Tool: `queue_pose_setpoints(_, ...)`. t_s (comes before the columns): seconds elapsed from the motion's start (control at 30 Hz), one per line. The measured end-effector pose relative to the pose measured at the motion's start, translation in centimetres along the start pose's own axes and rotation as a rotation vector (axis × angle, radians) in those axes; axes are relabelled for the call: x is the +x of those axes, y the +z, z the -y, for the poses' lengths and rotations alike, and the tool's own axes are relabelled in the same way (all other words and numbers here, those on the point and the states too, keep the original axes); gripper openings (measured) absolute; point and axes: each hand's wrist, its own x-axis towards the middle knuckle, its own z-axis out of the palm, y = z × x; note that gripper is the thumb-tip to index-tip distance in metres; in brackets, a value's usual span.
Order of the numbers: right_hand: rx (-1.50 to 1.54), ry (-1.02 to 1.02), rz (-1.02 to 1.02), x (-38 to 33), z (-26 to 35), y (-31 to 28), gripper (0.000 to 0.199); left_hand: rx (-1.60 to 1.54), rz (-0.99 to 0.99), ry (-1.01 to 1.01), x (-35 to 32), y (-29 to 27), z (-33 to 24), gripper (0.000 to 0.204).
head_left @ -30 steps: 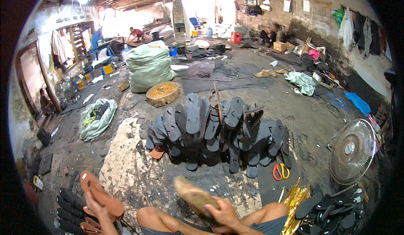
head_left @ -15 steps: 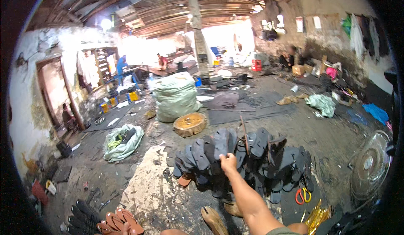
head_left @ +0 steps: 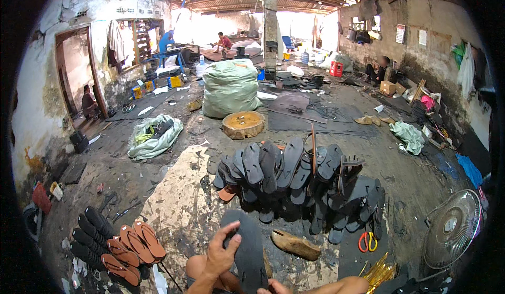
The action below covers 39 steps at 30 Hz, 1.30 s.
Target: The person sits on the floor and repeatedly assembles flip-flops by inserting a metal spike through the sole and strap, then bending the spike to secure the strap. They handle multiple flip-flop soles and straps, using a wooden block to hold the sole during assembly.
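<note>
A black flip-flop sole (head_left: 249, 254) stands upright in front of me at the lower middle. My left hand (head_left: 223, 251) is closed round its left edge, thumb and fingers on the upper part. At the bottom edge of the view, my right hand (head_left: 274, 287) is at the sole's lower end, its fingers mostly cut off. Just right of the sole, a wooden shoe last (head_left: 295, 244) lies on the floor. Beyond it stands a wide heap of black flip-flop soles (head_left: 292, 162), several leaning upright.
Brown flip-flops (head_left: 141, 242) and black ones (head_left: 92, 236) lie at lower left. Right of the heap are scissors (head_left: 367, 242) with red and yellow handles, gold strips (head_left: 380, 271) and a fan (head_left: 453, 228). A round wooden block (head_left: 243, 125) and a stuffed pale-green sack (head_left: 229, 88) stand behind.
My right hand has drawn back from the heap to the lower edge. A black sole is now in front of me, with my left hand on it. The view has shifted.
</note>
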Motion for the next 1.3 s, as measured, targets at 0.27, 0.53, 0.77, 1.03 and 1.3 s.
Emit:
queue_pose_setpoints(0.27, 0.059, 0.008, 0.013, 1.0, 3.2, -5.8, 0.048, -0.028, 0.474, -0.053, -11.6, 3.8, -0.5, 0.036)
queue_pose_setpoints(0.53, 0.025, 0.017, 0.137, -1.5, 1.8, -4.8, 0.047, -0.097, 0.386, -0.260, -15.2, 2.3, 1.2, 0.026)
queue_pose_setpoints(0.77, 0.015, 0.064, 0.090, 0.1, 2.5, -5.1, 0.043, -0.403, 0.304, -0.332, -13.9, 4.0, -0.1, 0.087)
queue_pose_setpoints(1.03, -0.220, -0.219, -0.199, 12.4, -1.5, -11.9, 0.062, 0.099, 0.395, -0.369, -12.0, 1.5, -1.1, 0.095)
queue_pose_setpoints(1.3, -0.588, 0.193, -0.185, 12.1, -11.4, -17.7, 0.066, -0.323, -0.047, -0.283, -8.7, -4.5, 3.0, 0.050)
